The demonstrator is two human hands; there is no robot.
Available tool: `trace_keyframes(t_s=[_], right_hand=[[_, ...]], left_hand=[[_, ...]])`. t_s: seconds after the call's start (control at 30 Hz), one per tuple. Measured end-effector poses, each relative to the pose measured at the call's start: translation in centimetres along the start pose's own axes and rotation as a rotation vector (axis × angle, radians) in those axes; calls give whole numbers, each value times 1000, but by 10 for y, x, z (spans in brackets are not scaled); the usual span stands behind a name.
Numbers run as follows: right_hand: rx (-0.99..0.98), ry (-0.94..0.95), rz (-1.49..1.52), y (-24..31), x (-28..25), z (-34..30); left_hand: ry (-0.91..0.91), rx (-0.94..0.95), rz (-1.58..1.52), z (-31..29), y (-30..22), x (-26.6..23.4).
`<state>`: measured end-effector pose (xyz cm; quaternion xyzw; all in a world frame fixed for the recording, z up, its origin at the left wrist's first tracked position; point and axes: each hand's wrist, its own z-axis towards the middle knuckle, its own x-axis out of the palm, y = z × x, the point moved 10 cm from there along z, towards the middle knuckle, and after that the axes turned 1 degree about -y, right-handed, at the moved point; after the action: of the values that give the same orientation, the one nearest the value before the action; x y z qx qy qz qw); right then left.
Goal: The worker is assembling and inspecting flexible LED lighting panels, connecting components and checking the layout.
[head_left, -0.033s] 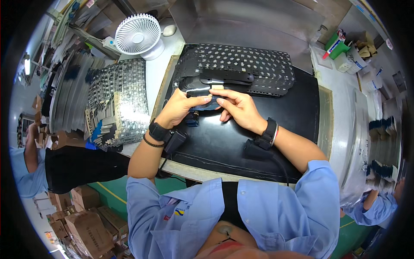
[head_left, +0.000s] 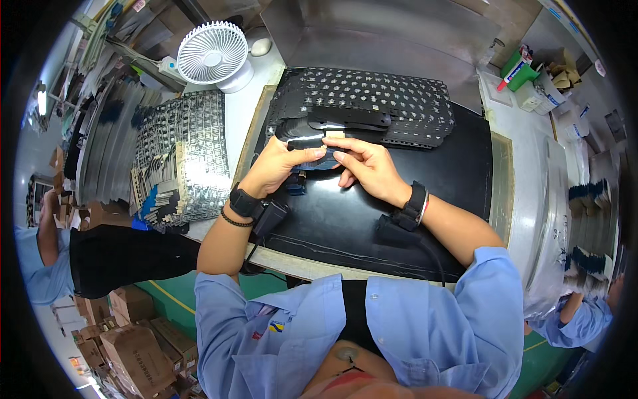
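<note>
Over the near edge of a stack of thin black sheets with silver spots, both hands meet at a thin black piece with a dark blue, flexible-looking end. My left hand is closed on its left side, thumb lying along the top. My right hand pinches its right side with thumb and forefinger; the other fingers curl below. Between the fingertips shows a small tan patch. Just beyond them lies a black bar with holes. My fingers partly hide the held piece, so its full shape cannot be made out.
A black mat covers the worktop, with a small dark blue part beside my left hand. To the left are a stack of patterned sheets and a white fan. A metal panel rises behind. Other people work at both sides.
</note>
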<state>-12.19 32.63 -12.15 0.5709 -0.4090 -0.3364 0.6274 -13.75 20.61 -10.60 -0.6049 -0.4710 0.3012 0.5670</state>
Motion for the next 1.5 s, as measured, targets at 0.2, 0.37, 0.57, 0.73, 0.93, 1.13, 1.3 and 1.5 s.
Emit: trace_keyframes(t_s=[0.2, 0.37, 0.57, 0.73, 0.93, 1.13, 1.3, 1.5], right_hand=[[-29, 13, -56, 6, 6, -2], [-50, 28, -3, 2, 6, -1], [-35, 7, -20, 3, 6, -1], [-23, 14, -31, 6, 8, -3], [-7, -2, 23, 3, 7, -3], [9, -3, 60, 1, 4, -2], [-34, 4, 106, 0, 5, 0], [-22, 5, 97, 2, 5, -1]], left_hand=[[-5, -7, 39, -1, 2, -3], [3, 14, 37, 0, 2, -3], [1, 6, 49, 0, 3, -4], [1, 2, 45, -1, 3, -5], [-3, 7, 60, -1, 1, -5], [3, 14, 100, 1, 0, -4], [0, 8, 79, 1, 3, -6], [-24, 15, 44, 0, -2, -3]])
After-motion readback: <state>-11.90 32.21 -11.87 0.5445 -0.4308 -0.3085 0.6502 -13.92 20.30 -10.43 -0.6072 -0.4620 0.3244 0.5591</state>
